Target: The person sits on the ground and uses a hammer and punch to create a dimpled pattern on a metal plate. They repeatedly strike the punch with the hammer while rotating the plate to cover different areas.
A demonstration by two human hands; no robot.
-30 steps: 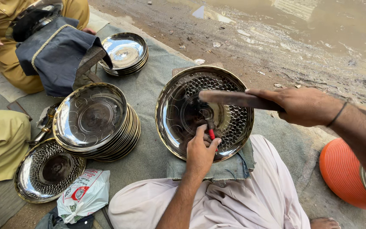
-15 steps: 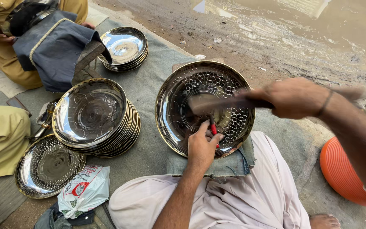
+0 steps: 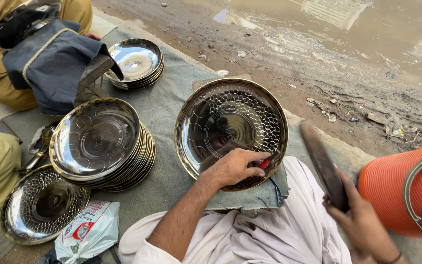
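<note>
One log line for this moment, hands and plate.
left hand: holds red-tipped punch on patterned plate | right hand: grips dark striker, raised

Silver plate [image 3: 230, 129] with gold rim, dimpled honeycomb pattern around a plain mirror centre. Red-tipped tool [image 3: 264, 164] pinched in left hand [image 3: 233, 166]. Dark brown wooden stick [image 3: 324, 166] in right hand [image 3: 362, 225]. Stack of silver plates [image 3: 98, 142], gold edges, faint circle motifs. Dimpled silver plate [image 3: 42, 203] at lower left. Grey-green mat [image 3: 167, 107]. Ribbed orange bucket [image 3: 391, 188]. Navy cloth [image 3: 50, 61], cream piping. White trousers [image 3: 279, 230].
</note>
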